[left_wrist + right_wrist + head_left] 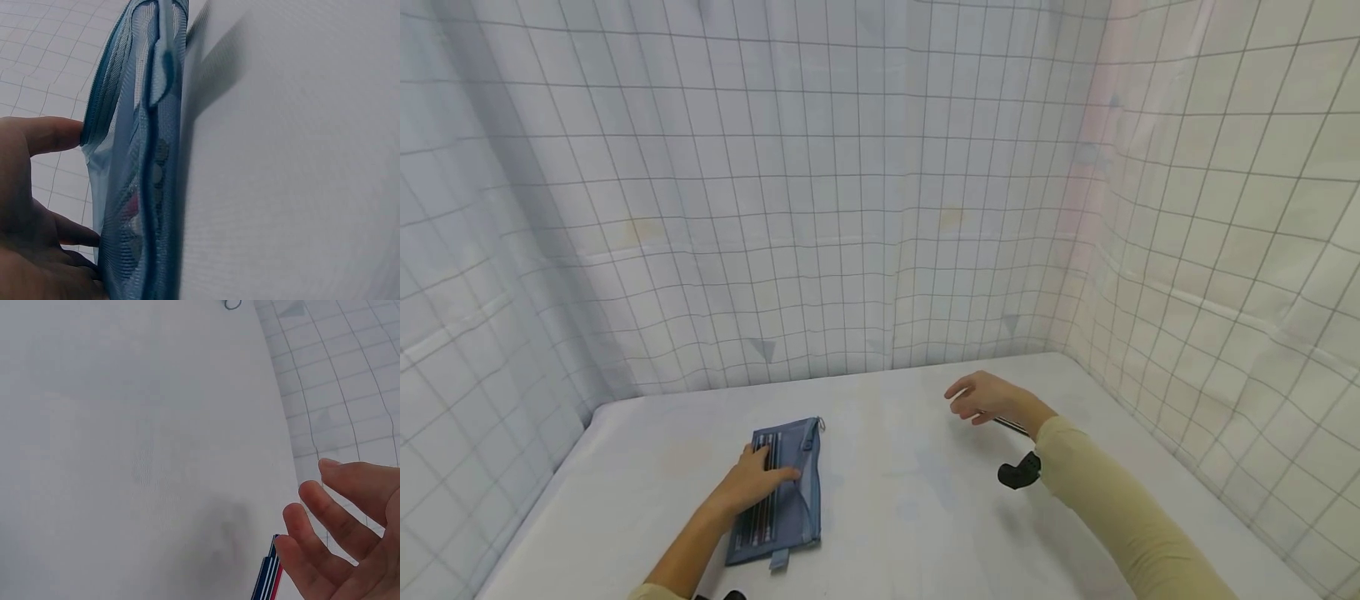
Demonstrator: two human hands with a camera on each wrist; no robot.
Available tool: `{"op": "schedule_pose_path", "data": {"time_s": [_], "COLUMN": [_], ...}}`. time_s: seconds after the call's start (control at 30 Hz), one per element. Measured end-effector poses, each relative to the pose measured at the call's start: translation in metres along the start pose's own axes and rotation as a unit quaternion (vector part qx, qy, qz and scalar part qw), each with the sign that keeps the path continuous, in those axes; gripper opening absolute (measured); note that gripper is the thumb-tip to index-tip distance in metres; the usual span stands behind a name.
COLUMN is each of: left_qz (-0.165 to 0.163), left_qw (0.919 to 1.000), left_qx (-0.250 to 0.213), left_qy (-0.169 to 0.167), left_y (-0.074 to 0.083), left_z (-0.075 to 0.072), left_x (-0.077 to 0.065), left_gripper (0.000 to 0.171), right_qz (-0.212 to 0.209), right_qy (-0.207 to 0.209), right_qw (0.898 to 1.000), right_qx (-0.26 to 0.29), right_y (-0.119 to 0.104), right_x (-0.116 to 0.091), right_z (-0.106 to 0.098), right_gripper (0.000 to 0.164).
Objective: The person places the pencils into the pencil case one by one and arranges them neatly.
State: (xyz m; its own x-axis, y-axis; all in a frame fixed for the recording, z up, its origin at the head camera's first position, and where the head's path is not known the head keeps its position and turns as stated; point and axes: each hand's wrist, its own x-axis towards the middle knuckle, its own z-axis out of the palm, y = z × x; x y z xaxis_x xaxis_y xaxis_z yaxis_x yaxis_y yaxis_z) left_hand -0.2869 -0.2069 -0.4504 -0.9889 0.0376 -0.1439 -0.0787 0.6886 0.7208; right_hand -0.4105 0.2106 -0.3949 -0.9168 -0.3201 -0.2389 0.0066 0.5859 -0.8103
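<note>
A blue zippered pencil pouch (784, 521) with a mesh panel lies flat on the white table, with several slim pens or pencils (765, 517) inside it. My left hand (752, 483) rests across the pouch, fingers spread over the pencils. In the left wrist view its thumb (59, 134) touches the zipper edge (103, 100), which stands raised from the pouch body. My right hand (988, 396) is held over the table at the right, fingers loosely bent and nothing in them. Striped dark-blue pencils (267, 578), one with a red side, lie beneath it, partly hidden by the hand.
White grid-patterned curtains (850, 208) hang behind the table and along both sides. The white table (895, 517) stretches between the two hands. A black wrist device (1020, 472) sits by the right sleeve. The pouch's zipper ring (232, 303) shows at the right wrist view's top.
</note>
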Motion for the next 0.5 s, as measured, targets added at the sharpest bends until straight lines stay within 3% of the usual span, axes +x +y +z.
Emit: {"op": "schedule_pose_path", "data": {"time_s": [0.5], "left_qz": [-0.002], "left_qw": [0.9999], "left_qx": [-0.009], "left_qy": [-0.006], "left_y": [0.001], "left_z": [-0.001], "left_x": [0.001], "left_gripper": [0.100], "right_qz": [0.006], "right_qy": [0.076], "right_qw": [0.995], "right_qx": [-0.063], "right_y": [0.041], "right_x": [-0.014], "right_z": [-0.031], "right_gripper": [0.031]}}
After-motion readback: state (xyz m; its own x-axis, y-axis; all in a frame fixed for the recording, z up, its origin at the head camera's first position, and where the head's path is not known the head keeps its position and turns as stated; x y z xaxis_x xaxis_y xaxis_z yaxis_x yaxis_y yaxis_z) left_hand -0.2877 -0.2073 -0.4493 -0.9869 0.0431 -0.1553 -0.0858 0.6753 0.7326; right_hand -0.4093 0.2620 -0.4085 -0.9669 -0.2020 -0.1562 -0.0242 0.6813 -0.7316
